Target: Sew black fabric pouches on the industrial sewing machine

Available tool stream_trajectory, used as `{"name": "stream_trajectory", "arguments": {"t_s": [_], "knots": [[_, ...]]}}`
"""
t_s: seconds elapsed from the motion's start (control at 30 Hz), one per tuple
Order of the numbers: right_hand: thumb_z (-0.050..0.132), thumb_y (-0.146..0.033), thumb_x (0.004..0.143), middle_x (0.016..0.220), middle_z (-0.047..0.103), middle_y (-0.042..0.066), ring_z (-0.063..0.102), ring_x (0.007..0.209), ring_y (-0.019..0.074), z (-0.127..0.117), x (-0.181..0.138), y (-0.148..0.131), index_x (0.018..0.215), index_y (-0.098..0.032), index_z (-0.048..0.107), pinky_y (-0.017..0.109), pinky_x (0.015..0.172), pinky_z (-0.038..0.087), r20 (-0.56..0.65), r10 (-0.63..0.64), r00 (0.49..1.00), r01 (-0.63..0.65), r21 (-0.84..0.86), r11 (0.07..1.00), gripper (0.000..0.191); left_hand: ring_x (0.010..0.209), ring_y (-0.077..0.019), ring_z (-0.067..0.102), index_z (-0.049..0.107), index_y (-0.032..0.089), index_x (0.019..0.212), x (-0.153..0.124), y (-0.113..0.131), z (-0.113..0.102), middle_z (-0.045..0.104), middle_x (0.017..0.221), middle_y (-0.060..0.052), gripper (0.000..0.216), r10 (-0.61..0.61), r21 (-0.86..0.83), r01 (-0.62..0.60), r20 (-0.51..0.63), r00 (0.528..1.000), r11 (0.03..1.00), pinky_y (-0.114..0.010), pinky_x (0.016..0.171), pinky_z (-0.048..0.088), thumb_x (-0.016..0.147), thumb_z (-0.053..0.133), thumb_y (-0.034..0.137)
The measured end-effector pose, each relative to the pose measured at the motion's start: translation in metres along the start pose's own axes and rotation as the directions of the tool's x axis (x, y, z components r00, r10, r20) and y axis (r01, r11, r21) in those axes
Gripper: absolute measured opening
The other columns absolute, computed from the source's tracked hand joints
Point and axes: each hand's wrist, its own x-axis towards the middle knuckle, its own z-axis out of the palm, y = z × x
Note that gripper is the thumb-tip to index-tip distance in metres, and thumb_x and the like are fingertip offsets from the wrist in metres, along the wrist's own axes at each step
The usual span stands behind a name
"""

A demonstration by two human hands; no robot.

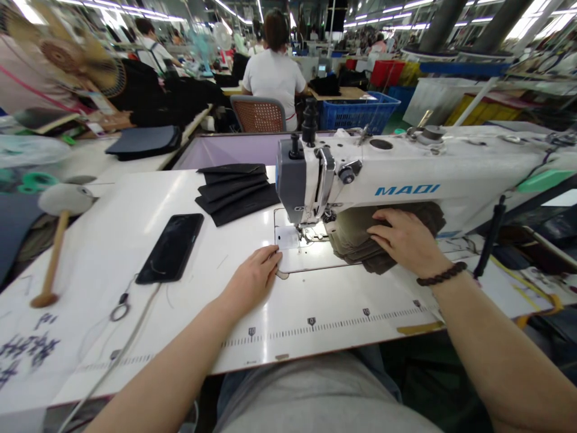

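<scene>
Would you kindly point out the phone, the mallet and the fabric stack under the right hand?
phone (171, 246): head view, screen middle.
mallet (54, 257): head view, wooden handle.
fabric stack (352, 238): head view, left part.

Forearms bare from the bottom of the view to left hand (255, 278) and right hand (406, 242). On the right wrist, a bracelet (444, 274) of small, dark, round beads. Lower down, a light grey garment (315, 397) over the body, with blue cloth (381, 370) beside it.

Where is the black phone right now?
In the head view, the black phone lies flat on the white table, left of the sewing machine and the left hand, with a stack of dark fabric behind it.
</scene>
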Motion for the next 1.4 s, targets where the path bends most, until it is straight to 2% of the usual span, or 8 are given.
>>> {"name": "stream_trajectory", "arguments": {"t_s": [0.43, 0.67, 0.87, 1.03, 1.13, 1.23, 1.33, 1.4], "knots": [[0.038, -0.015, 0.082, 0.105, 0.057, 0.009, 0.052, 0.098, 0.0210, 0.005, 0.002, 0.002, 0.085, -0.016, 0.059, 0.039, 0.088, 0.041, -0.100, 0.040, 0.994, -0.021, 0.191, 0.981, 0.021, 0.103, -0.0227, 0.050, 0.056, 0.013, 0.106, 0.000, 0.000, -0.001, 0.051, 0.115, -0.011, 0.033, 0.011, -0.010, -0.011, -0.009, 1.000, 1.000, -0.040, 0.090, 0.046, 0.088, 0.031, 0.022], [0.037, -0.015, 0.086, 0.082, 0.065, 0.005, 0.059, 0.075, 0.0185, -0.015, -0.020, 0.006, 0.085, -0.018, 0.059, 0.037, 0.088, 0.042, -0.164, 0.013, 0.986, 0.008, 0.125, 0.992, 0.023, 0.103, -0.0220, 0.050, 0.056, 0.013, 0.107, 0.000, 0.000, -0.002, 0.052, 0.115, -0.010, 0.033, 0.010, -0.004, -0.010, -0.012, 1.000, 1.000, -0.038, 0.091, 0.045, 0.087, 0.031, 0.023], [0.036, -0.013, 0.085, 0.082, 0.065, 0.007, 0.059, 0.076, 0.0206, -0.031, -0.054, -0.011, 0.086, -0.015, 0.061, 0.037, 0.081, 0.045, -0.138, -0.020, 0.990, 0.029, 0.059, 0.998, 0.025, 0.103, -0.0215, 0.051, 0.056, 0.013, 0.108, 0.001, 0.000, -0.001, 0.052, 0.115, -0.010, 0.034, 0.013, 0.022, -0.013, 0.005, 1.000, 1.000, -0.038, 0.090, 0.046, 0.086, 0.032, 0.022], [0.039, -0.014, 0.084, 0.080, 0.062, 0.008, 0.056, 0.075, 0.0219, -0.037, -0.061, -0.028, 0.083, -0.014, 0.062, 0.038, 0.078, 0.043, -0.092, 0.007, 0.996, -0.001, 0.072, 0.997, 0.023, 0.103, -0.0215, 0.052, 0.057, 0.013, 0.106, 0.004, 0.003, -0.007, 0.052, 0.115, -0.010, 0.032, -0.017, 0.073, 0.012, 0.068, 0.998, 0.997, -0.036, 0.090, 0.046, 0.086, 0.034, 0.021], [0.040, -0.015, 0.085, 0.078, 0.060, 0.010, 0.054, 0.075, 0.0222, -0.052, -0.064, -0.042, 0.084, -0.013, 0.061, 0.036, 0.072, 0.043, -0.109, 0.036, 0.993, -0.021, 0.139, 0.990, 0.021, 0.105, -0.0223, 0.051, 0.054, 0.013, 0.109, 0.003, 0.017, -0.019, 0.050, 0.119, -0.011, 0.030, -0.011, 0.052, 0.005, 0.126, 0.992, 0.999, -0.037, 0.090, 0.045, 0.084, 0.038, 0.019], [0.040, -0.017, 0.086, 0.079, 0.057, 0.008, 0.053, 0.073, 0.0188, -0.071, -0.066, -0.068, 0.083, -0.014, 0.059, 0.031, 0.065, 0.043, -0.057, 0.049, 0.997, -0.026, 0.347, 0.937, 0.020, 0.112, -0.0224, 0.046, 0.044, 0.016, 0.120, 0.003, 0.044, -0.033, 0.044, 0.126, -0.011, 0.037, 0.082, -0.054, -0.076, 0.123, 0.989, 0.996, -0.038, 0.093, 0.043, 0.084, 0.044, 0.020], [0.039, -0.016, 0.086, 0.075, 0.056, 0.005, 0.052, 0.071, 0.0164, -0.082, -0.063, -0.101, 0.082, -0.016, 0.058, 0.028, 0.063, 0.042, 0.128, -0.085, 0.988, -0.005, 0.579, 0.815, 0.019, 0.123, -0.0236, 0.033, 0.027, 0.016, 0.131, 0.007, 0.076, -0.040, 0.033, 0.134, -0.013, 0.060, 0.253, -0.202, -0.229, 0.104, 0.962, 0.952, -0.041, 0.099, 0.036, 0.078, 0.054, 0.019], [0.041, -0.014, 0.085, 0.073, 0.056, 0.003, 0.052, 0.072, 0.0164, -0.081, -0.059, -0.118, 0.079, -0.017, 0.059, 0.028, 0.065, 0.041, 0.194, -0.170, 0.966, 0.001, 0.657, 0.754, 0.019, 0.125, -0.0241, 0.028, 0.036, 0.015, 0.126, 0.010, 0.091, -0.039, 0.032, 0.135, -0.013, 0.052, 0.397, -0.271, -0.353, 0.128, 0.909, 0.895, -0.043, 0.102, 0.030, 0.076, 0.054, 0.014]]}}
